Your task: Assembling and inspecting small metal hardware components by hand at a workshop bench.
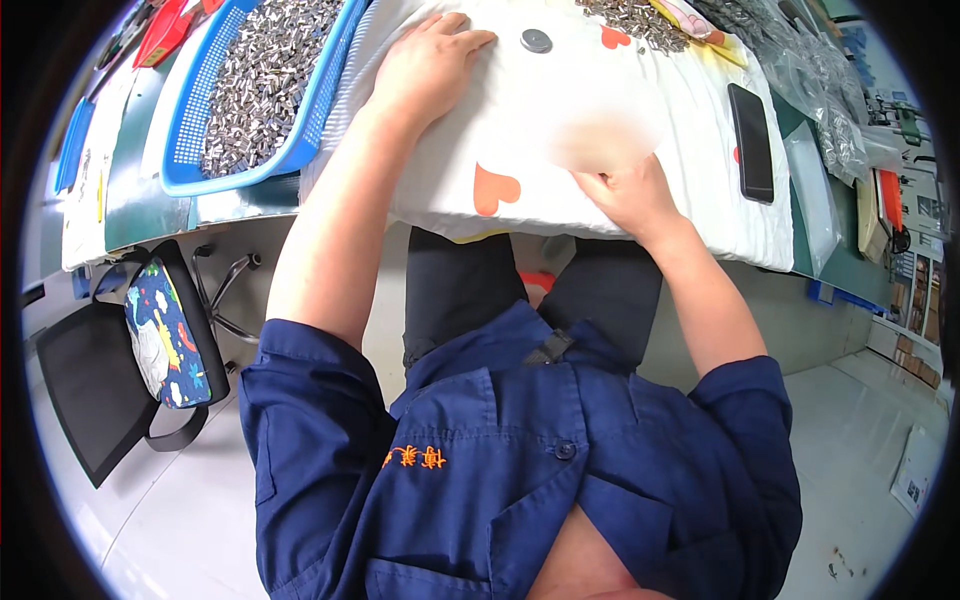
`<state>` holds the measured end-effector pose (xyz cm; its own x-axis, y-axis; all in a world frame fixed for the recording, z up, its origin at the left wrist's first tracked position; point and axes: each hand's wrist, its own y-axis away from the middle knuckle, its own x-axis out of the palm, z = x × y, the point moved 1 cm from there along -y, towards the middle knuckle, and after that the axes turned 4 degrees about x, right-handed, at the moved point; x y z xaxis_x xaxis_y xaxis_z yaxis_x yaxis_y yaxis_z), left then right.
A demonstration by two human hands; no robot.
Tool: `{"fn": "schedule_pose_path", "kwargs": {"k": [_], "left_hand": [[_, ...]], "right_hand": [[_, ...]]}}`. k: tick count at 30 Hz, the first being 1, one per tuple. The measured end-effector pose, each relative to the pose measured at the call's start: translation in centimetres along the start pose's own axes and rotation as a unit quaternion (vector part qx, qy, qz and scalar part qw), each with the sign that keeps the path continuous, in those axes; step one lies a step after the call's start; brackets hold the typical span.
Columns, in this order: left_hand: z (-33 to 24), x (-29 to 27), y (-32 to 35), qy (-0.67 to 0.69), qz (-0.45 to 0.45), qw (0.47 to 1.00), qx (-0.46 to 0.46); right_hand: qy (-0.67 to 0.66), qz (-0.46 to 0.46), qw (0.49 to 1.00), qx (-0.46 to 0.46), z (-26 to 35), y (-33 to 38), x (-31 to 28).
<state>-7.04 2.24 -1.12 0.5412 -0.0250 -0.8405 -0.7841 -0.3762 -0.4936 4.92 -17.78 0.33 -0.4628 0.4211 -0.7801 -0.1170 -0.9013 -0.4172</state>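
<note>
Green-topped bench (130, 200) carries a blue basket (300, 140) of small metal parts at left and a white cloth (560, 110) with orange hearts at centre. On the cloth: a phone (751, 142), a grey disc (536, 41), loose metal parts (630, 20). Clear bags (820, 110) lie at right.

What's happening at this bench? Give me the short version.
A person in a blue jacket sits at the bench with both hands on a white cloth with orange hearts. The left hand lies flat, palm down, near a small grey disc. The right hand rests at the cloth's near edge; whether it holds anything cannot be told. A blue basket of small metal parts sits to the left, a dark phone to the right.
</note>
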Motion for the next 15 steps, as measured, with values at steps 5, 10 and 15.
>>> {"fn": "schedule_pose_path", "kwargs": {"k": [5,10,15], "left_hand": [[-2.1,-2.6,-0.2,0.1,-0.024,0.995,-0.01],[-9.3,-7.6,6.6,0.642,0.099,0.748,-0.135],[-12.7,0.4,12.7,0.748,0.367,0.48,-0.274]], "right_hand": [[-0.005,0.016,1.0,-0.009,-0.4,0.8,-1.1],[-0.042,-0.111,0.982,0.143,-0.7,1.7,-2.7],[0.06,-0.064,0.992,0.085,0.9,0.6,-0.1]]}}
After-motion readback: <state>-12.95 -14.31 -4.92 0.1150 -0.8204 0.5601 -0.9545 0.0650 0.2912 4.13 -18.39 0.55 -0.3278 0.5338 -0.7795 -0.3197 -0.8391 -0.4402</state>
